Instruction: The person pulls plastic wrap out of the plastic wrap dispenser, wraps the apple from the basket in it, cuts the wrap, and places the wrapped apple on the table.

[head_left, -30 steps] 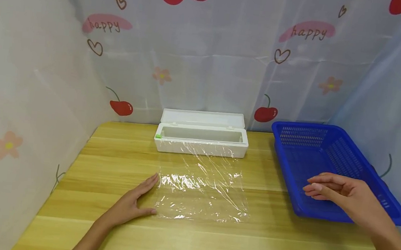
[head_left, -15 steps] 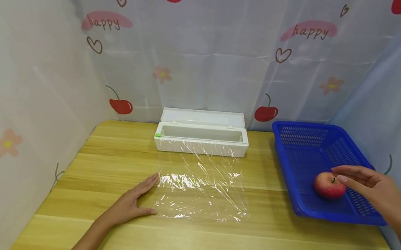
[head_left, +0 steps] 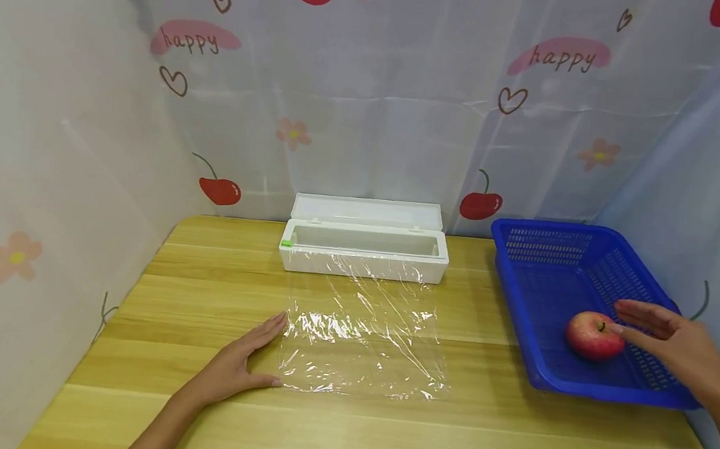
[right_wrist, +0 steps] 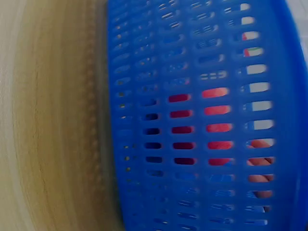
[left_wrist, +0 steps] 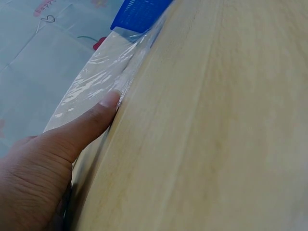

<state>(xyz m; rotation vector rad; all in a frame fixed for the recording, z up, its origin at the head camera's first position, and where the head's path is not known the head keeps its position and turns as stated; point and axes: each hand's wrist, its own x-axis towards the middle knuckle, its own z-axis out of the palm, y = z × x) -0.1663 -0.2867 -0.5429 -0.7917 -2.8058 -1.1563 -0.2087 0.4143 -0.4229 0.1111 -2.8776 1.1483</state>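
Observation:
A sheet of cling film (head_left: 360, 349) lies on the wooden table, drawn out over the front of a white dispenser box (head_left: 362, 263) whose lid stands up. My left hand (head_left: 233, 368) rests on the table at the sheet's left edge. In the left wrist view, the thumb (left_wrist: 91, 122) touches the film's corner. A red apple (head_left: 593, 338) sits in the blue plastic basket (head_left: 535, 345). Over the basket, my right hand (head_left: 682, 353) is just right of the apple, fingers extended, thumb tip overlapping its edge. Through the slots in the right wrist view, the apple (right_wrist: 219, 127) and fingers (right_wrist: 260, 161) show.
A green slider (head_left: 287, 243) sits at the box's left end. Printed curtains (head_left: 376, 131) hang around the back and sides of the table (head_left: 210, 274), and the basket stands close to the right one.
My right hand has moved right and its fingers have spread; the apple shows where that hand was. My left hand, the film and the box have kept their places.

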